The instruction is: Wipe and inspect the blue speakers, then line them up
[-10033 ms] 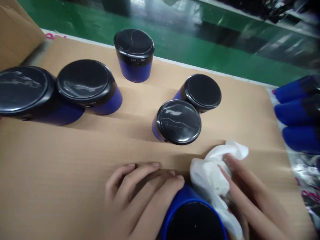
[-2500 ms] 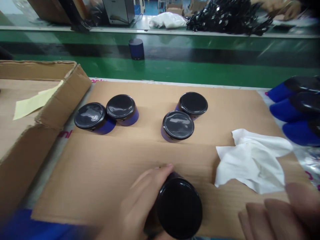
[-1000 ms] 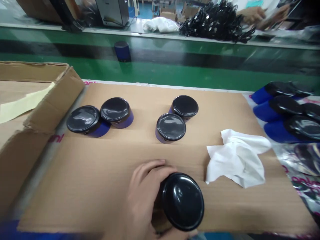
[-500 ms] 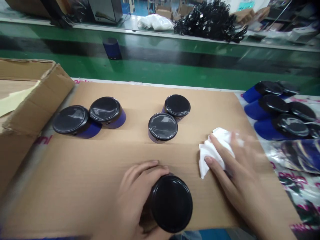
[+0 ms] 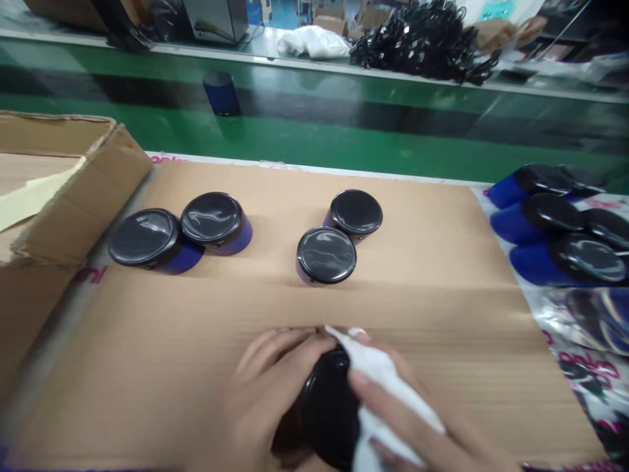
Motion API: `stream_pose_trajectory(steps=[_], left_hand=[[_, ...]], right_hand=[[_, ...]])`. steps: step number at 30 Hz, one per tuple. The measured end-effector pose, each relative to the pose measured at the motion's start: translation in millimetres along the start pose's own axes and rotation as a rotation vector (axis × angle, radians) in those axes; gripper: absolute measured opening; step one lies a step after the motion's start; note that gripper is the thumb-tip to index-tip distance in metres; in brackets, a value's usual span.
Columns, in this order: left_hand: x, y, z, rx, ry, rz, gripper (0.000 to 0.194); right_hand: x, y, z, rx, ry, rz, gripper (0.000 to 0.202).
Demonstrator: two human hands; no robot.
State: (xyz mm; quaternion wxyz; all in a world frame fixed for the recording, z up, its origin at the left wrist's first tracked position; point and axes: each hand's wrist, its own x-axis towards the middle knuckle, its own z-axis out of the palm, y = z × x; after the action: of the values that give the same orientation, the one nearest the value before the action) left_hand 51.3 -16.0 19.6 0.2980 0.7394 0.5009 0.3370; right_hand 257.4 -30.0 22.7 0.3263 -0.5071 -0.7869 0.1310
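Observation:
Close to the front edge, my left hand (image 5: 275, 387) is wrapped round a dark cylinder with a glossy black round top (image 5: 330, 410). My right hand (image 5: 407, 406) grips a white cloth (image 5: 383, 373), tissue-like, and presses it against the right side of that top. Both hands are slightly smeared by motion. Beyond them on the cardboard stand two blue cylinders with black tops, touching: the nearer one (image 5: 326, 255) and the farther one (image 5: 356, 213). Another touching pair, the left one (image 5: 147, 239) and its neighbour (image 5: 216, 221), stands farther left.
A cardboard sheet (image 5: 196, 341) covers the work surface. At left is an open carton (image 5: 98, 177). Several blue cylinders (image 5: 550, 255) crowd the right edge beside plastic-wrapped pieces (image 5: 599, 314). Across the green belt (image 5: 295, 137), with one blue cylinder (image 5: 221, 94), lies a black cable heap (image 5: 422, 42).
My right hand has moved left with the white cloth, from the cardboard onto the black top. My left hand keeps its hold on the cylinder. The view has shifted slightly.

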Motion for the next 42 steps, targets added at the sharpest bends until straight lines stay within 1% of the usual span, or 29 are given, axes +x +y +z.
stream_pose_trajectory(steps=[1,2,3,4,6,7,8,10,13,14,16,18,19,21,23,25,27,28,29,31,33,35,38,40,42], left_hand=[[0.0,-0.1,0.5,-0.009,0.001,-0.013,0.057],[0.2,-0.4,0.7,-0.021,0.003,-0.008,0.057],[0.5,-1.0,0.5,-0.032,0.005,0.007,0.058],[0.9,-1.5,0.0,-0.036,0.002,0.022,0.059],[1.7,-1.9,-1.7,-0.038,-0.022,0.026,0.058],[1.9,-1.9,-2.7,-0.036,-0.037,0.015,0.058],[2.0,-1.7,-3.5,-0.034,-0.050,-0.005,0.058],[2.2,-1.1,-4.6,-0.020,-0.063,-0.047,0.060],[5.3,0.9,-5.6,-0.008,-0.045,-0.047,0.063],[8.0,2.1,-6.1,-0.007,-0.028,-0.035,0.063],[15.6,5.9,-7.5,-0.003,0.012,-0.007,0.059],[24.0,10.9,-8.7,0.002,0.041,0.003,0.056],[27.3,13.5,-9.0,0.001,0.047,0.002,0.055],[29.8,18.2,-8.6,-0.010,0.050,-0.008,0.054],[26.3,21.4,-7.2,-0.034,0.054,-0.025,0.053],[18.8,22.7,-5.7,-0.059,0.061,-0.037,0.051],[11.0,22.3,-4.9,-0.072,0.067,-0.039,0.047],[8.0,21.8,-4.9,-0.079,0.075,-0.033,0.044],[6.1,21.1,-5.2,-0.086,0.087,-0.028,0.039],[5.0,19.7,-6.6,-0.117,0.112,-0.022,0.032],[6.3,18.9,-8.6,-0.183,0.112,-0.011,0.029],[7.6,19.0,-10.6,-0.232,0.094,0.015,0.029],[6.3,19.9,-12.2,-0.192,0.091,0.047,0.029],[4.7,20.2,-11.8,-0.125,0.082,0.054,0.035],[5.0,19.8,-10.7,-0.067,0.044,0.090,0.044]], right_hand=[[-5.9,14.7,-12.9,-0.073,-0.069,-0.009,0.046],[-11.0,28.8,-26.4,-0.095,-0.161,-0.088,0.050],[-14.7,41.3,-39.1,-0.141,-0.113,-0.055,0.048],[-16.5,51.5,-50.0,-0.186,-0.066,0.084,0.047],[-14.6,62.6,-62.8,-0.288,-0.021,0.153,0.053],[-11.4,63.4,-63.9,-0.330,-0.017,0.159,0.057],[-7.2,61.0,-61.6,-0.359,-0.020,0.143,0.060],[1.4,47.9,-48.2,-0.384,-0.014,0.096,0.060],[7.5,13.6,-14.6,-0.224,-0.030,0.004,0.057],[6.9,1.1,-2.4,-0.103,-0.057,0.028,0.056],[3.1,-20.2,18.1,0.046,-0.073,0.131,0.053],[0.1,-32.4,28.6,0.167,-0.073,0.211,0.055],[0.1,-34.8,29.1,0.227,-0.064,0.245,0.058],[4.1,-34.9,22.9,0.386,-0.036,0.317,0.063],[12.0,-33.7,13.3,0.656,-0.012,0.378,0.053],[20.6,-34.8,8.2,0.960,-0.037,0.432,0.049],[26.6,-37.7,11.1,1.132,-0.079,0.491,0.050],[28.1,-38.8,14.7,1.155,-0.078,0.521,0.051],[28.8,-39.1,18.9,1.155,-0.050,0.540,0.052],[28.0,-37.3,26.1,1.154,0.054,0.549,0.051],[26.2,-33.9,28.4,1.167,0.125,0.558,0.043],[25.1,-32.5,25.2,1.160,0.106,0.561,0.037],[26.8,-38.2,16.4,1.226,0.023,0.565,0.040],[29.4,-44.8,12.6,1.339,0.007,0.629,0.040],[31.5,-48.7,11.9,1.418,0.024,0.723,0.039]])
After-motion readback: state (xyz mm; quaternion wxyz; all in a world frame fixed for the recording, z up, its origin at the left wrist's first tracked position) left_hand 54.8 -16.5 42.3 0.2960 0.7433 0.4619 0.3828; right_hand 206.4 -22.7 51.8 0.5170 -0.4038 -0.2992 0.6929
